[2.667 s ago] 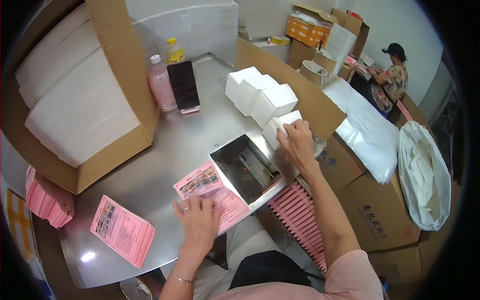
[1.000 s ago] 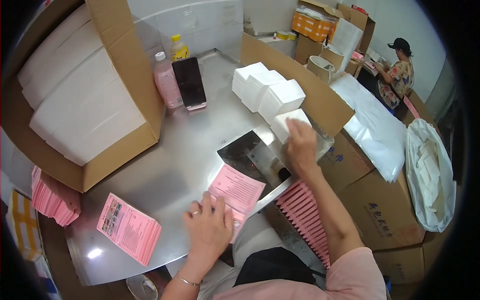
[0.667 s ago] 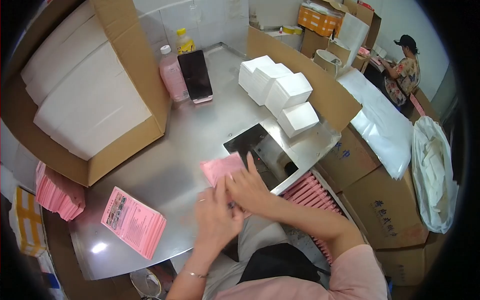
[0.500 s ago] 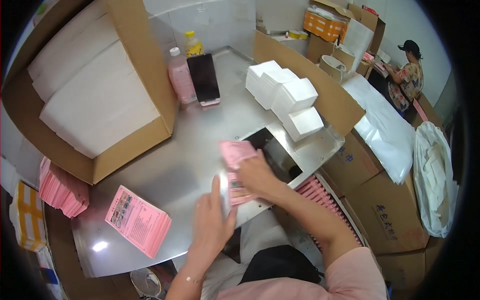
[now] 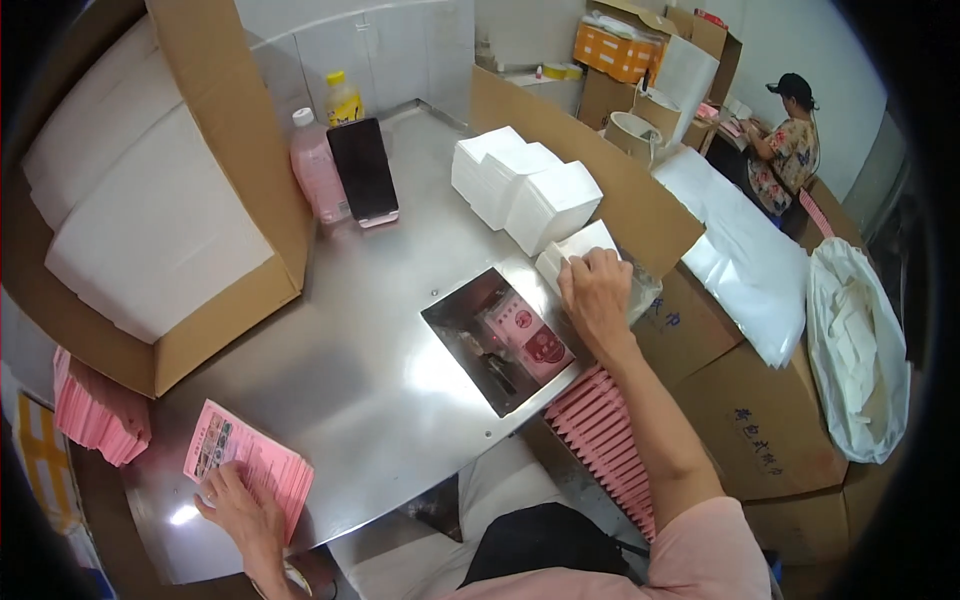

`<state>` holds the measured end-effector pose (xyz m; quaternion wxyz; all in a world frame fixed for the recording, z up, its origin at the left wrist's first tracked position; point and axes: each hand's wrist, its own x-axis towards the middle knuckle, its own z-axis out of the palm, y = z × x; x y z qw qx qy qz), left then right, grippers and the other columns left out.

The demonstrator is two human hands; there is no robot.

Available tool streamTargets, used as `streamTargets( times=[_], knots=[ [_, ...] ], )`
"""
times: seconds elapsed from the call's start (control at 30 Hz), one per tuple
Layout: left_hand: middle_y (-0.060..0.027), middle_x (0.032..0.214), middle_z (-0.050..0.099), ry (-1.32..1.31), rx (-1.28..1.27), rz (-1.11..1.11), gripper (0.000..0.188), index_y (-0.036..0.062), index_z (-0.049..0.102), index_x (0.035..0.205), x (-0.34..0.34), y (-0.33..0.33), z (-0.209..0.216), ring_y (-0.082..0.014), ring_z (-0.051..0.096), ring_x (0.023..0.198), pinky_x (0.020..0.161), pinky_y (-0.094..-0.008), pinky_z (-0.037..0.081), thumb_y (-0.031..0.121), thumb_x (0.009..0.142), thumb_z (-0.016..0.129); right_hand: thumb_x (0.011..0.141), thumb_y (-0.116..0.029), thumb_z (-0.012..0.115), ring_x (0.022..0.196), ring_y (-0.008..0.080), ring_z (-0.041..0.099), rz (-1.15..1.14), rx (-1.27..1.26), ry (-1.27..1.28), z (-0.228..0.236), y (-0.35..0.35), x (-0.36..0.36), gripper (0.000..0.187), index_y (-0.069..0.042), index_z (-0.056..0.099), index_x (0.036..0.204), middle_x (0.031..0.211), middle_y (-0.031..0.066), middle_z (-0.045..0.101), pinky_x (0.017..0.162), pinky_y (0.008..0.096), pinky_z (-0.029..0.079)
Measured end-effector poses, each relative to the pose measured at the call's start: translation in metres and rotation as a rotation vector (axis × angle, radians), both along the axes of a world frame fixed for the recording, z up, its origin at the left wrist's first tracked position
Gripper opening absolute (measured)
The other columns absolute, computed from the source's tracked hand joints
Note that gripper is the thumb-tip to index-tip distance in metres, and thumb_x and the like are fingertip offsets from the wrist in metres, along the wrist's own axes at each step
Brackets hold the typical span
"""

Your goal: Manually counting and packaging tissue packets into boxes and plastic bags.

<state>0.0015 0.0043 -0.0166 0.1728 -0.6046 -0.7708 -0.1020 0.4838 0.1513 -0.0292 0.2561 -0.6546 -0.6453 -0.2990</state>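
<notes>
My left hand point(image 5: 243, 512) rests on the stack of pink printed sleeves point(image 5: 268, 452) at the table's near left, fingers apart on the top one. At the right, my right hand point(image 5: 598, 298) closes its fingers over the nearest bundle of folded white tissues point(image 5: 580, 243). More white tissue bundles point(image 5: 525, 185) stand just behind it. Between my hands, a rectangular opening point(image 5: 458, 335) is cut into the metal table. Inside it lies a pink printed packet point(image 5: 530, 335) against the right side. My fingertips on the tissues are partly hidden.
A big carton of white paper point(image 5: 160, 230) stands at the left, near a pink pile point(image 5: 100, 410). A phone point(image 5: 363, 172) leans on bottles at the back. Below the right edge is a row of pink packets point(image 5: 605, 440). Cartons point(image 5: 760, 420) and a seated person point(image 5: 790, 150) are farther right.
Both hands have left the pink packet, which now lies in the opening. My right hand has moved to the tissues, my left hand to the pink stack. The whole view has shifted slightly.
</notes>
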Motion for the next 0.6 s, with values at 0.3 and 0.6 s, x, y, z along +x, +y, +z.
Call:
streamTargets(
  times=[0.3,0.6],
  knots=[
    [-0.0199,0.097,0.056,-0.463,0.031,-0.815,0.018,0.0018,0.057,0.106,0.129,0.033,0.009,-0.0394,0.054,0.088,0.075,-0.0471,0.044,0.001,0.088,0.059,0.09,-0.016,0.065,0.085,0.0302,0.056,0.123,0.02,0.203,0.005,-0.001,0.017,0.016,-0.002,0.069,0.084,0.085,0.0118,0.059,0.073,0.0444,0.045],
    [-0.0192,0.104,0.056,-0.511,0.038,-0.851,0.024,0.0002,0.058,0.107,0.17,0.042,-0.019,-0.0372,0.053,0.097,0.084,-0.0485,0.043,-0.001,0.083,0.062,0.08,-0.003,0.065,0.092,0.0338,0.059,0.115,0.083,0.182,0.009,-0.006,0.009,0.029,-0.006,0.069,0.109,0.101,0.0135,0.063,0.08,0.0444,0.047]
  ],
)
